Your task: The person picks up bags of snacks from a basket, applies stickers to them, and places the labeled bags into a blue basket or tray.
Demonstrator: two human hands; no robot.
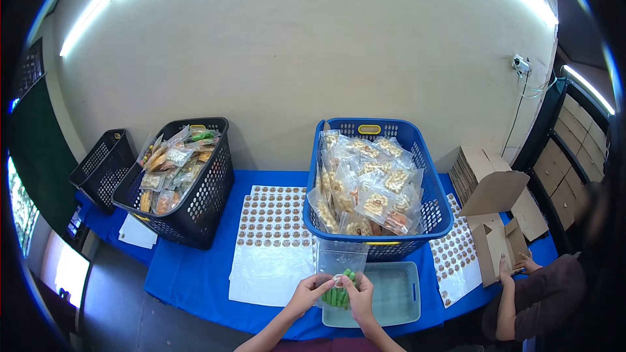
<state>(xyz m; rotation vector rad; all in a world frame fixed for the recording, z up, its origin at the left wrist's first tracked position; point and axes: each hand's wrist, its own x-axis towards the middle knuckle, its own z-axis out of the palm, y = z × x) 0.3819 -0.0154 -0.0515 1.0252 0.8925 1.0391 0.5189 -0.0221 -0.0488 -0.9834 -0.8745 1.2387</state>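
Observation:
Between my two hands is a clear plastic bag (340, 258) with green, finger-like pieces (336, 298) in its lower part. My left hand (306, 294) grips the bag's left side, thumb on its front. My right hand (360, 301) is closed on the right side, its thumb close to a small round sticker (338, 279) on the bag. The fingers behind the bag are partly hidden. Below and to the right, a pale translucent tray (399, 294) lies on the blue cloth. A sheet of round stickers (274, 227) is left of the bag.
Behind stands a blue basket (435, 216) heaped with filled bags; a black basket (207, 205) of mixed bags is at left, with another black basket (98, 173) beyond. At right are a second sticker sheet (456, 254), stacked cardboard (476, 166), and a person's hands (507, 272) at an open box (486, 254).

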